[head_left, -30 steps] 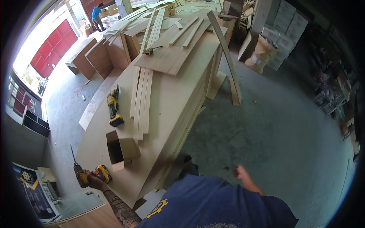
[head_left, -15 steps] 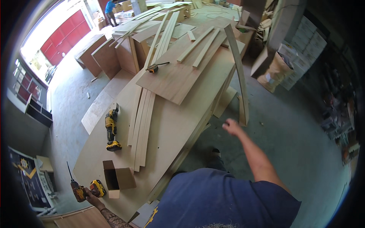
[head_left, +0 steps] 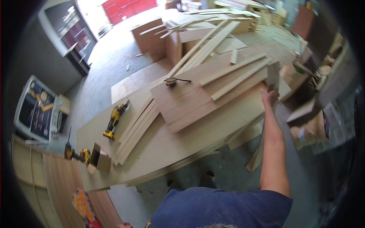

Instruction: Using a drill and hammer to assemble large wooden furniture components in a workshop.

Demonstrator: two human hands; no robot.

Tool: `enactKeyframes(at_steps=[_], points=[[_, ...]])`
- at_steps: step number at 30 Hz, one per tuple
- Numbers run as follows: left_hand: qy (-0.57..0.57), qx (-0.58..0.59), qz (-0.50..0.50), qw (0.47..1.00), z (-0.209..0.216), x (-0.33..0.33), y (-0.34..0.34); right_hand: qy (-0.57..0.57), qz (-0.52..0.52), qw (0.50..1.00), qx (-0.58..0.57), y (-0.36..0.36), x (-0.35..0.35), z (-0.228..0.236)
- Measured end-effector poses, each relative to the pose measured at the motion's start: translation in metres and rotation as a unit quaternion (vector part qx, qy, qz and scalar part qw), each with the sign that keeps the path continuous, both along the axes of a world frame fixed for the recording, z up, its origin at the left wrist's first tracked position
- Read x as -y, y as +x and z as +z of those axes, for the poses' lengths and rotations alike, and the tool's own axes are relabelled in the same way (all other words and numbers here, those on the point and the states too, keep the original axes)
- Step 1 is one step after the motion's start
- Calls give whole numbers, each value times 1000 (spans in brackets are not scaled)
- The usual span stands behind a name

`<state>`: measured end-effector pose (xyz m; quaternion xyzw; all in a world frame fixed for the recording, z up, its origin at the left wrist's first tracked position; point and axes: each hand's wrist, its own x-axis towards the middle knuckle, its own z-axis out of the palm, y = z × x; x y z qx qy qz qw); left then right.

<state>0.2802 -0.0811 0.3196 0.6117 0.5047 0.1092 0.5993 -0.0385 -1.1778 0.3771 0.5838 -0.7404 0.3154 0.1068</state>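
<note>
My right hand (head_left: 270, 95) is closed on a long wooden strip (head_left: 273, 75) that leans against the far right side of the worktable (head_left: 182, 146). The strip's lower end shows below the tabletop, beside my forearm. Only a bit of my left hand (head_left: 124, 225) shows at the bottom edge, its fingers mostly cut off. A cordless drill (head_left: 72, 152) with a long bit stands at the table's left end, free of my hands. Next to it is an open cardboard box (head_left: 100, 161). Farther along lies a yellow and black power tool (head_left: 115, 121).
A plywood sheet (head_left: 186, 108) lies on the table, carrying a small tool (head_left: 172, 81) and loose strips (head_left: 241, 78). More strips (head_left: 137, 136) lie beside it. Wooden cabinets (head_left: 152, 40) stand beyond. Boards and a brown sack (head_left: 310, 131) are at the right.
My left hand has let go of the drill and drawn back to the bottom edge. My right hand has reached forward and taken hold of the leaning strip. The view has turned.
</note>
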Motion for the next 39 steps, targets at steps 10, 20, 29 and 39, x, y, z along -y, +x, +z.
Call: enactKeyframes(at_steps=[10,20,29,39], points=[[-33,-110,-90,989,-18,-5,-169,-13,118,984,136,-60,-58,-32],[242,-16,-722,648,-97,88,-130,-215,419,851,233,-180,-259,89],[-349,-258,-659,614,-57,201,-139,114,739,327,577,-125,-431,276],[-589,-96,-279,752,-98,202,-151,319,664,65,673,-100,-334,83]])
